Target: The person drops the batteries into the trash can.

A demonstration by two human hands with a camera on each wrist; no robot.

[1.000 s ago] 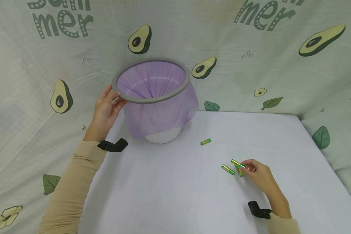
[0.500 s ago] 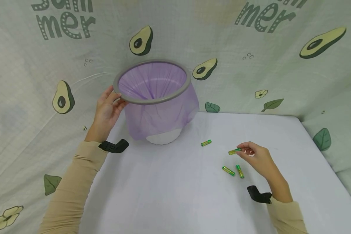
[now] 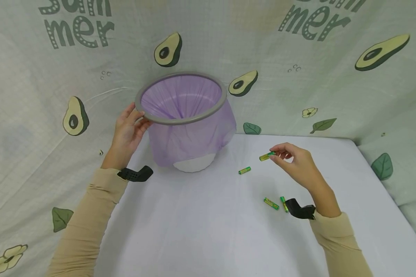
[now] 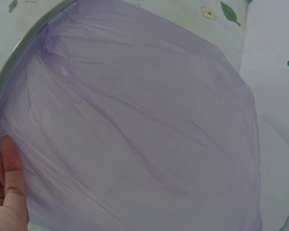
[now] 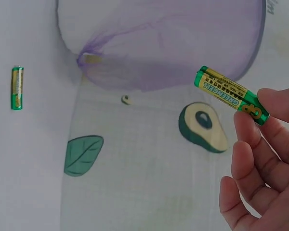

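A white trash bin [image 3: 194,163] with a grey rim [image 3: 180,121] and a purple plastic liner [image 3: 190,140] stands at the back of the table. My left hand [image 3: 126,132] grips the rim on its left side; in the left wrist view, the fingers [image 4: 12,168] lie against the liner. Raised above the table to the right of the bin, my right hand [image 3: 294,163] pinches a green and gold battery [image 5: 231,95] by one end between thumb and fingertips. Three similar batteries lie on the table: one battery [image 3: 244,170] nearer the bin, another battery [image 3: 271,203], and a third battery [image 3: 283,203] partly behind the wrist camera.
A white cloth covers the table [image 3: 194,231]. Behind it and along both sides hangs a pale green curtain [image 3: 208,38] printed with avocados and leaves. Black camera mounts, one mount [image 3: 136,174] left and one mount [image 3: 299,209] right, sit on the wrists.
My right hand has lifted a battery off the pile and carried it up, away from me and leftward toward the bin. The left hand keeps its place on the rim.
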